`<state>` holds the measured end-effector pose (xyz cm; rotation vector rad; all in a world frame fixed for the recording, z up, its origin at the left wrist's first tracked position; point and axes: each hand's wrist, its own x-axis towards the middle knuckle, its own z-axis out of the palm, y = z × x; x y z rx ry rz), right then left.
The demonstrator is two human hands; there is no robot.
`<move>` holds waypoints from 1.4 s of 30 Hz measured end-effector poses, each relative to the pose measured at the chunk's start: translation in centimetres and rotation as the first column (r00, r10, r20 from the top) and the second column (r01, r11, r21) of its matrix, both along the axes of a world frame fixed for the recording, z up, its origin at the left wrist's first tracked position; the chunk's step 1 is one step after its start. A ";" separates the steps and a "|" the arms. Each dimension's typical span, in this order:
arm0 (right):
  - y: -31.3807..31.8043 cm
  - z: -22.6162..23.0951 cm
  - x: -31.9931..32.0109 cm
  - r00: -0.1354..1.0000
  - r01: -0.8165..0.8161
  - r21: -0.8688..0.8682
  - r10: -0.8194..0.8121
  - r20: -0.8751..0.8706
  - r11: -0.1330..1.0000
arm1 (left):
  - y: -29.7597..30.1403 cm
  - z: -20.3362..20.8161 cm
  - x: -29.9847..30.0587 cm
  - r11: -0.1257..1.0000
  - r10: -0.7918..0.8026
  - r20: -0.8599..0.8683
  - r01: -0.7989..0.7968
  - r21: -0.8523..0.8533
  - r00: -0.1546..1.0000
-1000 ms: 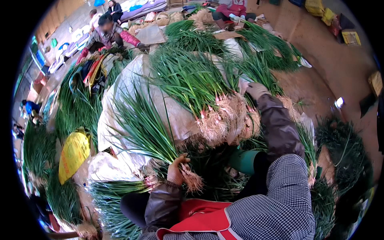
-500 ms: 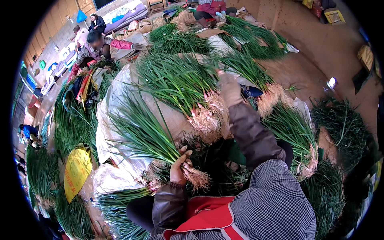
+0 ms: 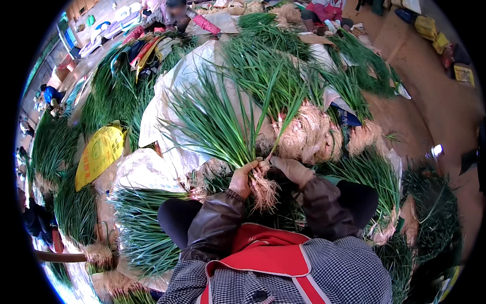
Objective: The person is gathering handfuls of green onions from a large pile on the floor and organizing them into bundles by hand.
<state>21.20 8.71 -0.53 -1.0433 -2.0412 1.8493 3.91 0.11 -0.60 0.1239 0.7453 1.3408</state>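
My left hand (image 3: 243, 180) is closed round the lower stems of a bunch of green garlic (image 3: 223, 121). Its long leaves fan up and away to the left, and the pale roots (image 3: 265, 191) hang below my fingers. Close beside it, my right hand (image 3: 293, 171) pinches a single green garlic stalk (image 3: 278, 140) near its root end, against the bunch. Just beyond my hands lies a larger heap of green garlic (image 3: 273, 76), its bushy roots (image 3: 304, 131) turned toward me.
White sheeting (image 3: 177, 83) lies under the heap. More green garlic lies at my left (image 3: 147, 228) and right (image 3: 372, 177). A yellow bag (image 3: 101, 154) is on the left, a dark blue packet (image 3: 347, 116) right of the heap. Other people sit at the far side.
My right hand has come back from the heap toward my left hand, with a stalk in its fingers. The left hand still grips its bunch. The view has shifted.
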 end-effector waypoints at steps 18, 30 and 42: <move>1.5 -4.1 -5.8 0.708 0.570 0.597 -0.706 -0.009 0.564 | -0.7 -2.4 1.7 0.999 -0.045 -0.159 0.046 0.006 0.986; -0.2 -3.1 -2.0 0.885 -0.283 0.739 -0.132 0.447 0.611 | -1.6 -1.6 1.4 0.974 0.131 0.248 -0.077 -0.214 0.960; -0.4 -5.6 -9.2 0.651 0.157 0.925 -0.741 0.165 0.345 | -2.1 -0.6 0.5 0.987 -0.002 0.168 0.029 -0.157 0.986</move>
